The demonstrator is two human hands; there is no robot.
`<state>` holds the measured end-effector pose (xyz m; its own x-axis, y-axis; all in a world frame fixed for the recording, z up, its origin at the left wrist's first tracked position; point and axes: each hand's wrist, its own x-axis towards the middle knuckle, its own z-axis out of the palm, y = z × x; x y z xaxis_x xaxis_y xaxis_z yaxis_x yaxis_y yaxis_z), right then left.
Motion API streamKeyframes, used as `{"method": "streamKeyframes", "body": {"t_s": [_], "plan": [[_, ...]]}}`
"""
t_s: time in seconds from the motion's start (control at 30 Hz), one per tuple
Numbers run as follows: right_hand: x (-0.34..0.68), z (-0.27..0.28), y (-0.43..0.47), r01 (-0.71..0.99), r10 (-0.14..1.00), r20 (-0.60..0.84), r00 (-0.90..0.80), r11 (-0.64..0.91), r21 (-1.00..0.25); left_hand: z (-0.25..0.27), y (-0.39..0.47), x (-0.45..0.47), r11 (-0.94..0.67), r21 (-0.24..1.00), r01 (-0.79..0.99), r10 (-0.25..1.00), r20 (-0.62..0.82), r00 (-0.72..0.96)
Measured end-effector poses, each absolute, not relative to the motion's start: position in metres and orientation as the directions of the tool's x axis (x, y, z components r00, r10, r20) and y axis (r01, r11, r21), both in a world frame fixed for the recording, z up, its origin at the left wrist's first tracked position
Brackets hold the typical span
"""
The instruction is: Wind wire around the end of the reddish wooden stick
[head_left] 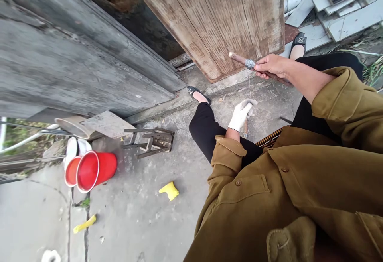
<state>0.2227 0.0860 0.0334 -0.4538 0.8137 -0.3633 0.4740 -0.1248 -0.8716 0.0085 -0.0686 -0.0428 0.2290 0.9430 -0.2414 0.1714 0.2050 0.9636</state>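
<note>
My right hand (269, 67), bare, is closed round a wooden stick (238, 58) held out over the ground. Silver wire (249, 64) is wound in a thick coil on the stick, just beside my thumb and fingers. From the coil a thin strand hangs down to my left hand (243, 112). That hand wears a white glove with greyish fingertips, and its fingers are pinched together on the strand. Below the glove a narrow brownish thing (245, 126) shows in part; its kind is unclear.
A plank door (221, 18) and grey wooden boards (89, 54) stand ahead. To the left are a small stool (152, 141), red buckets (104, 170) and yellow pieces (170, 190) on the concrete. Stacked tiles (347, 18) lie at the upper right.
</note>
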Motion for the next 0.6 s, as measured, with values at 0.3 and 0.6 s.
{"method": "streamKeyframes", "body": {"t_s": [0.3,0.6], "plan": [[0.203,0.022,0.07,0.903,0.69,-0.635,-0.347,0.43,-0.027,-0.054,-0.063,0.019,0.087,0.929,0.36,0.912,-0.22,0.347],[0.208,0.025,0.053,0.849,0.053,-0.875,-0.481,0.275,-0.451,-0.055,-0.055,0.007,0.14,0.902,0.409,0.982,-0.178,0.058]]}}
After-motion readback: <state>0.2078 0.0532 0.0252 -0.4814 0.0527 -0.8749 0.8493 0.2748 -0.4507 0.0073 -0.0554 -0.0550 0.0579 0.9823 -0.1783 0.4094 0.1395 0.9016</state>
